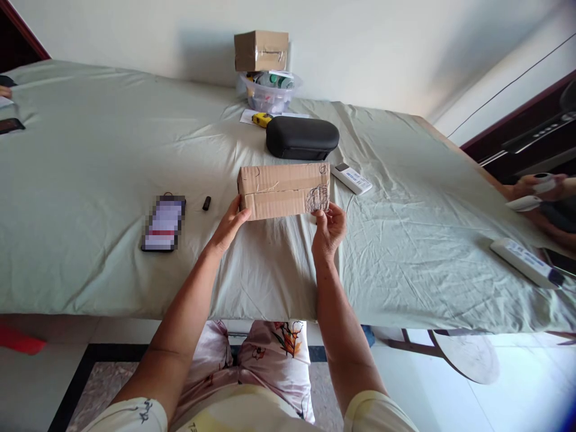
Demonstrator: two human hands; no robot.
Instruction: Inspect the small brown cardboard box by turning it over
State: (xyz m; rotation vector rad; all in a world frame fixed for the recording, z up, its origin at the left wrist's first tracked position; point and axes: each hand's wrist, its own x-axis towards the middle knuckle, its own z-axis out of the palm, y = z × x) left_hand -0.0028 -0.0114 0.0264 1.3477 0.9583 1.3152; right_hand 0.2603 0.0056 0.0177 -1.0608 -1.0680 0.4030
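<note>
A brown cardboard box (283,191) with dark scribbles at its right end is held up in front of me, over the cloth. My left hand (231,225) grips its lower left corner, thumb on the near face. At the lower right corner, my right hand (329,231) pinches the edge with thumb and bent fingers. Just behind the box lies a black zip case (302,138). A white remote-like device (353,179) rests to the right of it. Left of my hands are a small black stick-shaped object (207,203) and a phone (164,223) with a blurred screen.
A green cloth (112,162) covers the table. Against the wall, a second cardboard box (261,51) sits on a clear plastic basket (272,96) of bottles, near a yellow tool (261,120). At right, another person's hands (540,186) hold something white; another white device (526,262) lies nearby.
</note>
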